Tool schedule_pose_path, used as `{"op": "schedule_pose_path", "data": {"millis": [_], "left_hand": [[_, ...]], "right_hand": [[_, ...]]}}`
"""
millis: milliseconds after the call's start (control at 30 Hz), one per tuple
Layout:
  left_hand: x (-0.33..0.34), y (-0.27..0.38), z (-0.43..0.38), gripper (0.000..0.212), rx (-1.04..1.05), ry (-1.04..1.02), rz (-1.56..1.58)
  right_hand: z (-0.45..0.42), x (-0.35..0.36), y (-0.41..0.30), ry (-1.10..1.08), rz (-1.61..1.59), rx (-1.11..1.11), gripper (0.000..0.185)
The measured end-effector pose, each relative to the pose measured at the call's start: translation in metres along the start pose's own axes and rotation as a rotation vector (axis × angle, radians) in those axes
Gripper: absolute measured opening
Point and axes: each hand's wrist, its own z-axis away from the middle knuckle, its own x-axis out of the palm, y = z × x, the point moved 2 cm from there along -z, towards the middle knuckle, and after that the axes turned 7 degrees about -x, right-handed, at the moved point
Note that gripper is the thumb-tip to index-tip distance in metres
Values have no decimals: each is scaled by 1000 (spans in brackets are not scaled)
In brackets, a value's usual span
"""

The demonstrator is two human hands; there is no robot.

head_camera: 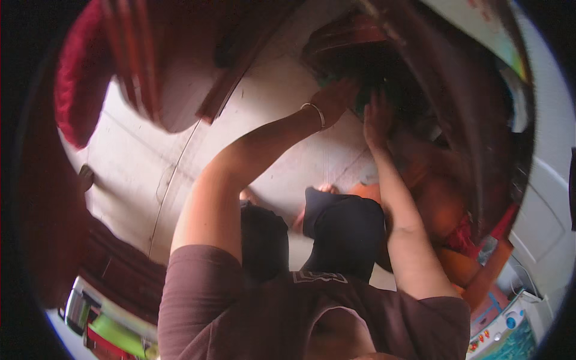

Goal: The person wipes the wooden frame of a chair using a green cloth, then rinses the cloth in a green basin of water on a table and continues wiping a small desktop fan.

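Note:
Both arms stretch forward over a pale tiled floor point(148, 153) towards a dark space under a reddish-brown piece of furniture point(432, 58). My left hand point(337, 100), with a light bangle at its wrist, reaches to the edge of that shadow. Beside it, a little to the right, is my right hand point(378, 119), its fingers pointing into the dark. The two hands are apart. Something dark green point(389, 96) lies by the fingertips, too dim to name. Blur and shadow hide whether either hand touches or holds anything.
A dark wooden furniture leg point(220, 96) stands ahead on the left, near a red cloth-like item point(81, 85). Orange and brown round shapes point(441, 207) sit close to my right arm. Behind to the left is a green item point(119, 335); a colourful printed surface point(508, 328) lies behind to the right.

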Motion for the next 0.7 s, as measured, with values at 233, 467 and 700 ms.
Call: {"op": "schedule_pose_path", "data": {"millis": [233,467,700], "left_hand": [[-2,12,-97,44,-170,-300,-163],[14,-12,-145,31,-293,79,120],[20,-33,-33,33,-423,-103,-20]], "right_hand": [[-84,47,104,238,57,-32,35],[-119,28,101,383,221,-254,29],[-89,45,-28,325,223,-532,32]]}}
